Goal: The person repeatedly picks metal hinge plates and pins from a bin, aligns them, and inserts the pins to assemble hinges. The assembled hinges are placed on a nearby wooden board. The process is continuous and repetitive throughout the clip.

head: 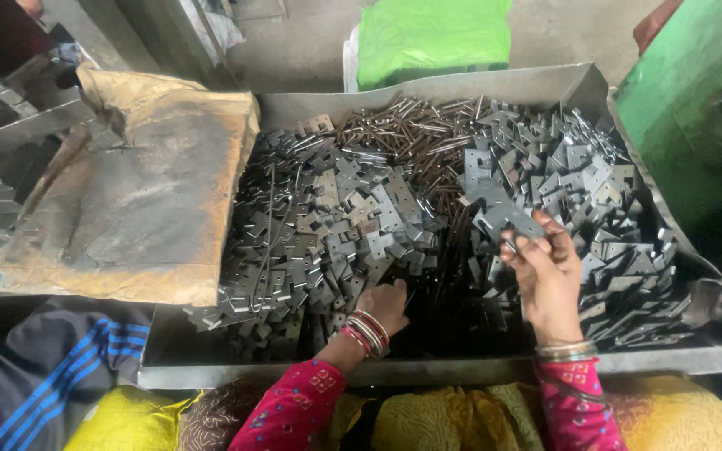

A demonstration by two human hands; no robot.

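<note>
While the head camera is looking straight down, a person is sitting at the near edge of a wide, shallow metal tray (545, 83) heaped with small stamped parts. Grey hinge leaves are lying in two piles, a left pile (327, 225) and a right pile (595, 200), and a band of thin brown pins (415, 134) is running between them toward the far wall of the tray.

The left hand (384, 306), with red and white bangles (368, 331) at the wrist, is reaching down into the near edge of the left pile; its fingers are buried among the parts, so I cannot tell whether it is gripping anything. The right hand (549, 276) is raised above the gap between the piles, fingers pinched closed on a grey hinge leaf (507, 219) that is sticking up and to the left from the fingertips. Metal bangles (567, 351) are circling that wrist.

Left of the tray, a worn, stained brown sack (144, 192), flat and roughly rectangular, is covering a surface. Beyond the far wall, a bright green bag (432, 33) is resting on the floor. At the right edge, a green painted machine body (695, 108) is standing close beside the tray. At the near left, someone's dark sleeve with blue stripes (52, 376) is showing.
</note>
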